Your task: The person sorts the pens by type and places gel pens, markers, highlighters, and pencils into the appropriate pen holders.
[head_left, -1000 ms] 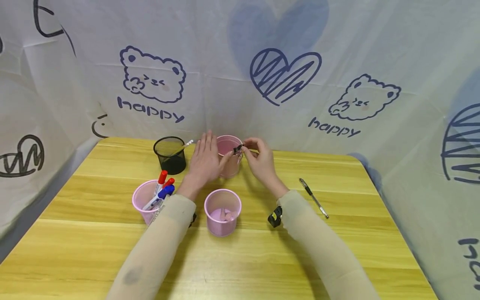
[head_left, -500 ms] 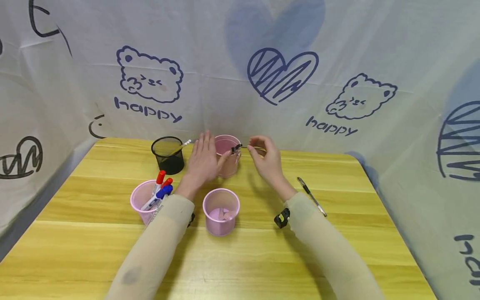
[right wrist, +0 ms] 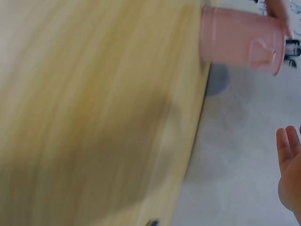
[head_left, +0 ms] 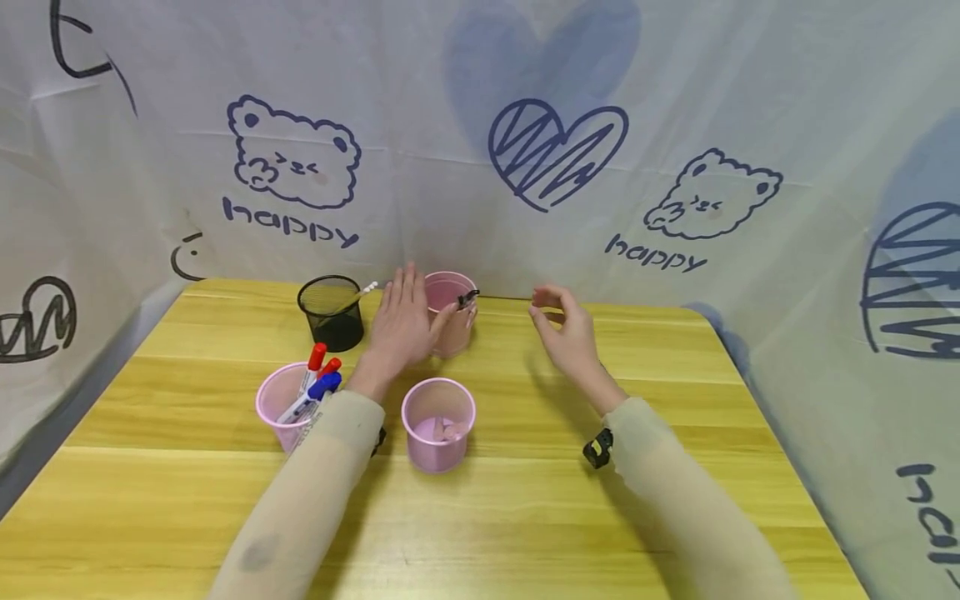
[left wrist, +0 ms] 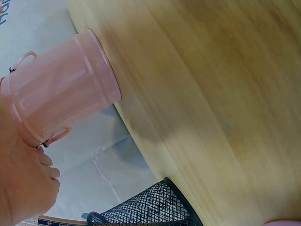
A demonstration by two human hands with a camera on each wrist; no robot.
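A pink metal bucket with small side handles stands at the back edge of the table. My left hand rests against its left side with straight fingers, the thumb reaching across the rim. Beside the thumb tip, a small black clip-like object sits at the rim; the right wrist view also shows this black piece. To the right of the bucket, my right hand hovers over the table, fingers loosely bent and holding nothing. A pen lies mostly hidden below the right wrist.
Left of the bucket stands a black mesh cup with a pencil in it. A pink cup holding red and blue markers is nearer. Another pink cup, between the forearms, has small pale pink pieces inside.
My right hand has moved away from the black object at the bucket's rim to the right, now covering the pen in the head view. The left hand has stayed at the bucket.
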